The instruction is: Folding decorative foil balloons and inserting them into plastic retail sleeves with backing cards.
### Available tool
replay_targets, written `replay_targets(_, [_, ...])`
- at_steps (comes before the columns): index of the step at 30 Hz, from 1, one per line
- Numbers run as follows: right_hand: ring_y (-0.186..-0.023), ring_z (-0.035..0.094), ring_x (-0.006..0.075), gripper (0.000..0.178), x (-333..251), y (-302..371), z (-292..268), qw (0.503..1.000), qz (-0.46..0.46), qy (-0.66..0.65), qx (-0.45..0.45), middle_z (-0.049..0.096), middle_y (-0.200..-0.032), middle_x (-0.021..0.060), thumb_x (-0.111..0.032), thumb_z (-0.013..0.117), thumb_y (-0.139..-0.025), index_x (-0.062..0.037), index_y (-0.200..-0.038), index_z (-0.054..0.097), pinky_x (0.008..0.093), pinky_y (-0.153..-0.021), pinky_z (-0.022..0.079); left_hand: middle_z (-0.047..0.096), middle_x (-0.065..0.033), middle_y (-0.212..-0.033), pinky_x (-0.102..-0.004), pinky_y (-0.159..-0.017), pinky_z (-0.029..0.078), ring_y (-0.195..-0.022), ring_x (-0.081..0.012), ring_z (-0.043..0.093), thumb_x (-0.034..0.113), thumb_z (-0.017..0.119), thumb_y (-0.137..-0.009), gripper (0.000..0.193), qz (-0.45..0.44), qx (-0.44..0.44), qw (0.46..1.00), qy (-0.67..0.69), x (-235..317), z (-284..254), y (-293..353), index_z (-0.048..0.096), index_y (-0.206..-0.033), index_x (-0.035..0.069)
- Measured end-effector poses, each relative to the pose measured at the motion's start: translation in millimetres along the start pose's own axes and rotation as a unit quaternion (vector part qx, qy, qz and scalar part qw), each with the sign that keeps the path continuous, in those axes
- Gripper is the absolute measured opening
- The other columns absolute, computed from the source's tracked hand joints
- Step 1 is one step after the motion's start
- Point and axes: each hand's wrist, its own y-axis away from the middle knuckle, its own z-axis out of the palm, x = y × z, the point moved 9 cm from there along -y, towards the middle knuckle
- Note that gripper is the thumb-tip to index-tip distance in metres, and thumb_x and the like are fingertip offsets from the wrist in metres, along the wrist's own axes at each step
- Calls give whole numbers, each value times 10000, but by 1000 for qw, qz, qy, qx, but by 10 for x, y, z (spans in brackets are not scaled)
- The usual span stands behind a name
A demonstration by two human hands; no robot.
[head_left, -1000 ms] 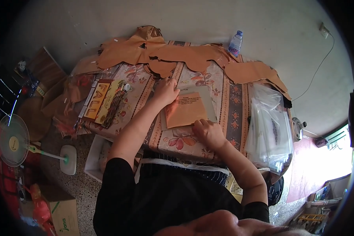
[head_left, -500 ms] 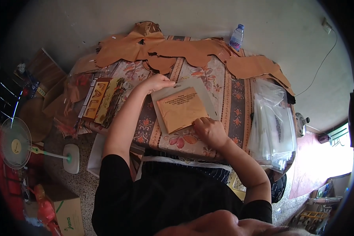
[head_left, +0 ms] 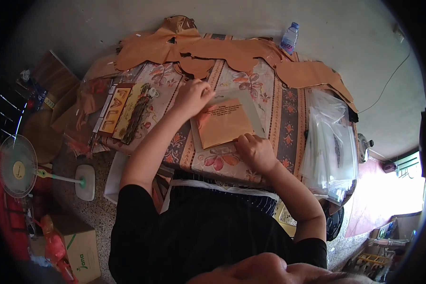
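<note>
An orange-brown printed card in a clear plastic sleeve (head_left: 225, 122) lies flat on the floral tablecloth (head_left: 284, 104) in front of me. My left hand (head_left: 191, 97) rests on the sleeve's far left corner, fingers bent over its top edge. My right hand (head_left: 254, 150) presses down on the near right corner of the sleeve, fingers curled. Both hands touch the sleeve as it lies on the table.
Brown paper cut-outs (head_left: 232, 52) line the far table edge beside a plastic water bottle (head_left: 289, 38). A stack of clear plastic bags (head_left: 331, 142) sits at right. Printed decoration packs (head_left: 128, 111) lie at left. A small fan (head_left: 19, 165) and a cardboard box (head_left: 83, 246) stand on the floor.
The sleeved card has turned and slid nearer to me. My left hand moved from its left side to its far left corner; my right hand shifted onto its near right corner.
</note>
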Motion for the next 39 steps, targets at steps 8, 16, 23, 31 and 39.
replay_targets(8, [-597, 606, 276, 153, -16, 7, -119, 999, -15, -43, 4, 556, -701, 85, -134, 658, -799, -68, -751, 529, 377, -524, 500, 543, -129, -1275, -416, -1023, 381, -1199, -289, 507, 334, 695, -821, 419, 214, -11, 977, 11, 720, 197, 868, 630, -1136, 64])
replay_targets(16, [-681, 612, 238, 219, 162, 179, -217, 998, 48, 39, -20, 551, -734, 53, -132, 658, -747, -74, -952, 607, 345, -588, 508, 488, -131, -1359, -468, -1100, 283, -1305, -303, 407, 370, 746, -767, 582, 218, -40, 975, 8, 663, 323, 955, 580, -1252, 95])
replay_targets(23, [-680, 605, 246, 250, 164, 127, -221, 997, 55, 58, -4, 545, -744, 62, -108, 648, -749, -57, -988, 598, 362, -594, 501, 495, -123, -1352, -447, -1097, 306, -1297, -298, 419, 381, 755, -754, 597, 225, -32, 974, -22, 726, 296, 943, 588, -1241, 80])
replay_targets(31, [-666, 604, 238, 104, 150, 143, -248, 997, 56, 56, 18, 538, -724, 53, -137, 667, -786, -93, -851, 599, 362, -581, 497, 570, -80, -1255, -401, -980, 411, -1179, -235, 505, 316, 721, -789, 447, 322, 12, 946, -24, 1047, 342, 1317, 629, -1136, 51])
replay_targets(39, [-650, 609, 222, 121, -72, 24, -302, 999, -7, 34, -2, 529, -730, 50, -124, 643, -753, -97, -817, 544, 349, -557, 501, 590, -59, -1218, -394, -974, 376, -1164, -213, 506, 237, 670, -803, 361, 288, 7, 958, -12, 1314, 357, 1613, 640, -1114, 55])
